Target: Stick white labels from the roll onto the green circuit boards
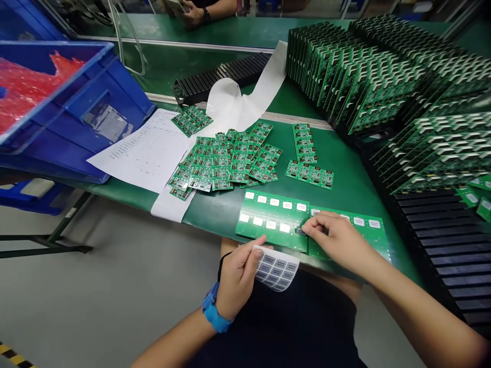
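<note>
My left hand [238,278], with a blue wristband, is closed on a white sheet of small labels [276,270] at the table's front edge. My right hand [337,240] pinches a small dark label [300,230] and presses it onto a green circuit board panel [274,220]. That panel carries several white labels. A second green panel [366,230] lies to its right, partly under my right hand.
A pile of small green circuit boards [226,161] lies further back, with a printed paper sheet [148,151] to its left. Black racks full of boards [364,71] fill the right side. A blue bin [57,107] stands at left. Another person's hands [194,13] show at the top.
</note>
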The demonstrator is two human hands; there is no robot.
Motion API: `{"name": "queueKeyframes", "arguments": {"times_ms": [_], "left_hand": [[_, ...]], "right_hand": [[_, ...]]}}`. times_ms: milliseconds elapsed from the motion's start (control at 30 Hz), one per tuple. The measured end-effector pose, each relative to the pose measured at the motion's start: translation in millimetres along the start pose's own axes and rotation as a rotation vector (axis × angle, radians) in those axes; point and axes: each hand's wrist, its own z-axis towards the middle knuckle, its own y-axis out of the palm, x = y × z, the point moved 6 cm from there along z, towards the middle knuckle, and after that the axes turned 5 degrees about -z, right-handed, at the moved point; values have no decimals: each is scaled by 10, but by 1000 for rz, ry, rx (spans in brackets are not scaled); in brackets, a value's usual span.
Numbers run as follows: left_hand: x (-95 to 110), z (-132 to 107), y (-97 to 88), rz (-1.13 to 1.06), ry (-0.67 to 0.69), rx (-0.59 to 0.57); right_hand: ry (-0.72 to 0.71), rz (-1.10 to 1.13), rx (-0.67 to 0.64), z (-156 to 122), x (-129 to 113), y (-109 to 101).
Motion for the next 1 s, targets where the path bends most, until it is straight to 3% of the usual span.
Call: {"name": "queueKeyframes", "arguments": {"times_ms": [200, 367, 433, 500, 600, 667, 867, 1000], "left_hand": [[-64, -20, -66, -37, -23, 133], [-42, -21, -35, -78, -81, 30], [-32, -26, 10, -126, -110, -33], [-29, -27, 48, -151, -142, -63], [-27, -15, 75, -152, -179, -42], [-22, -4, 99, -143, -204, -44], [46, 32, 175, -107, -199, -70], [41, 51, 226, -97, -206, -64]], "right_hand": [[-40, -88, 58, -26, -53, 80], [-132, -259, 279, -133, -98, 15], [-160, -200, 324, -173, -60, -77], [-161, -35, 226, -179, 21, -131], [-124, 174, -25, -186, 118, -106], [-95, 206, -76, -195, 144, -89], [-89, 159, 9, -187, 137, 5], [-216, 13, 159, -270, 120, 39]]}}
